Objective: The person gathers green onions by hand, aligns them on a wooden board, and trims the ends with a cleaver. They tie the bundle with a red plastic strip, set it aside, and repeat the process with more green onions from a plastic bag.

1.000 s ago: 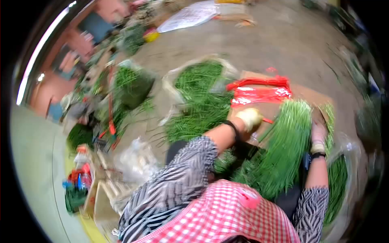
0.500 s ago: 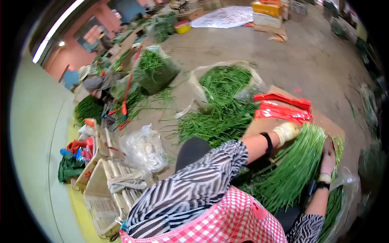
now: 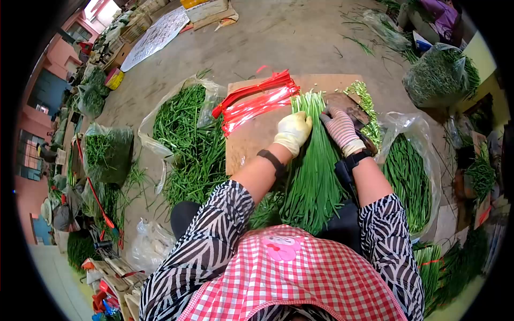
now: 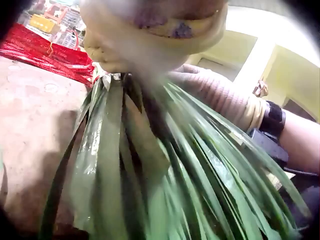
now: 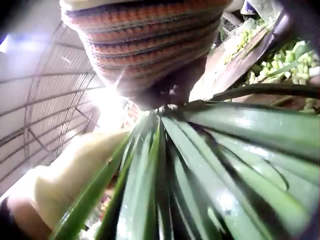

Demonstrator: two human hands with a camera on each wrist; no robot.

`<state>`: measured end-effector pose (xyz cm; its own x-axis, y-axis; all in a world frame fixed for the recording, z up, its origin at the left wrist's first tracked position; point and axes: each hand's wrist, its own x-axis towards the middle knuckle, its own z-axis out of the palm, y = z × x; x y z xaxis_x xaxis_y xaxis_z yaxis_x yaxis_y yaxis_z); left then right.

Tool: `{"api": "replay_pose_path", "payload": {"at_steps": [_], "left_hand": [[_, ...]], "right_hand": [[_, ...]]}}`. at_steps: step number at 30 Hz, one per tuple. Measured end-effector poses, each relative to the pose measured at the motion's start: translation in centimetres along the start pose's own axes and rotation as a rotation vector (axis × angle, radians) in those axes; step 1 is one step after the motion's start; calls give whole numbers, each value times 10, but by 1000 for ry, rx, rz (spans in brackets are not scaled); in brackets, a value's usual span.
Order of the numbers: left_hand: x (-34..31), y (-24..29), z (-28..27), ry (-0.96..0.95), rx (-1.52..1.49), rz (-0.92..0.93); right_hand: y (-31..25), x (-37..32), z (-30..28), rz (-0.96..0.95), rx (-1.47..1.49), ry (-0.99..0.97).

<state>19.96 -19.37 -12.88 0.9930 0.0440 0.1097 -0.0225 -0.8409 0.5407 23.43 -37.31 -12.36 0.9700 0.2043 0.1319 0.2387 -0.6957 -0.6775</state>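
A bunch of long green stalks (image 3: 316,160) lies between the two hands, its pale ends on a brown board (image 3: 241,152) and its leaves spreading toward the checked apron (image 3: 300,278). The left hand (image 3: 294,131), in a pale yellow glove, curls its fingers in against one side of the bunch and grips it; the right hand (image 3: 341,127), in a striped glove, holds the other side, its dark fingertips bent onto the stalks. Red strips (image 3: 258,104) lie beyond the left hand, chopped pale-green pieces (image 3: 367,111) beside the right
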Motion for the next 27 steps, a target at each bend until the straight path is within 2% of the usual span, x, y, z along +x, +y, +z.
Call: {"api": "replay_pose_path", "payload": {"at_steps": [6,7,9,10,13,15,16,19,21,22,25,27], "left_hand": [[1,-1,6,-5,41,-5],[0,-2,7,-19,22,12],[0,-5,4,-45,-14,50],[4,-10,0,-160,-54,31],[-5,-18,-32,-261,-107,26],[-6,-23,-48,-220,-173,-50],[-5,-17,-48,-219,-175,-40],[-2,12,-35,-238,-55,57],[7,14,-10,-203,-40,125],[10,15,-8,-235,-32,126],[15,12,-9,-279,-43,133],[17,6,-8,-300,-79,133]], "right_hand": [[-9,-2,19,-45,144,39],[-13,-6,19,-17,87,39],[-18,-10,16,-101,-74,56],[-21,-9,14,-108,-148,37],[-22,-8,13,-131,-301,2],[-20,-6,17,-142,-313,22],[-20,-1,21,-106,-422,-72],[-23,-1,27,-102,-389,-51],[-20,1,20,-31,-361,-84],[-18,-1,15,88,-209,-84],[18,2,10,58,136,-57],[16,2,8,96,179,-63]]}}
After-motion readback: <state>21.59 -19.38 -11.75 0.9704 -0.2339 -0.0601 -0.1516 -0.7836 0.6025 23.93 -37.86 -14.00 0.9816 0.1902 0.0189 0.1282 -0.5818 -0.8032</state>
